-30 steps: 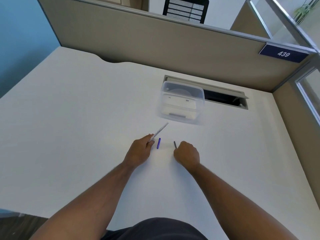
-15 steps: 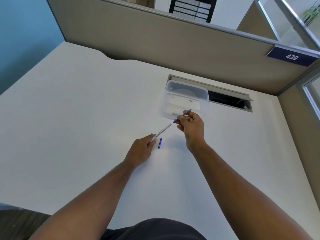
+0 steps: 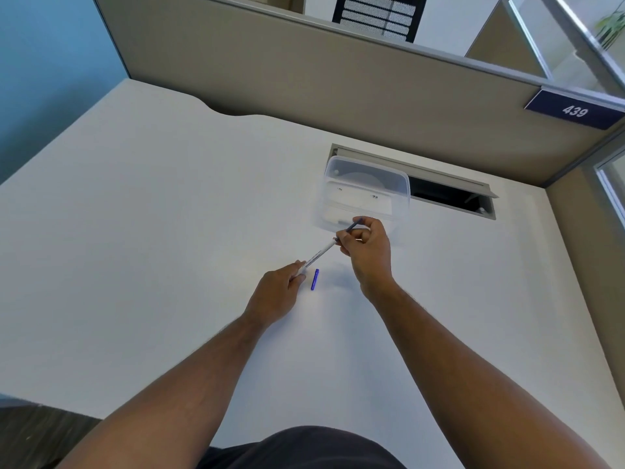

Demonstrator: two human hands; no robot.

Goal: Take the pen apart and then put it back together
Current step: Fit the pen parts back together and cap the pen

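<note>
My left hand (image 3: 277,292) pinches the near end of the clear white pen barrel (image 3: 318,254), which points up and to the right above the white desk (image 3: 152,231). My right hand (image 3: 367,247) grips the thin dark ink refill (image 3: 351,226) at the barrel's far end; the refill's lower tip meets the barrel's mouth. How far it sits inside I cannot tell. The small blue pen cap (image 3: 315,279) lies on the desk just right of my left hand, between my two wrists.
A clear plastic container (image 3: 365,198) stands just beyond my right hand. Behind it an open cable slot (image 3: 449,198) cuts into the desk. Beige partition walls close the back and right; a plate reading 439 (image 3: 575,110) hangs at the upper right.
My right hand picked the ink refill up from the desk, lifted it toward the container, and brought its tip to the barrel's far end. My left hand kept holding the barrel.
</note>
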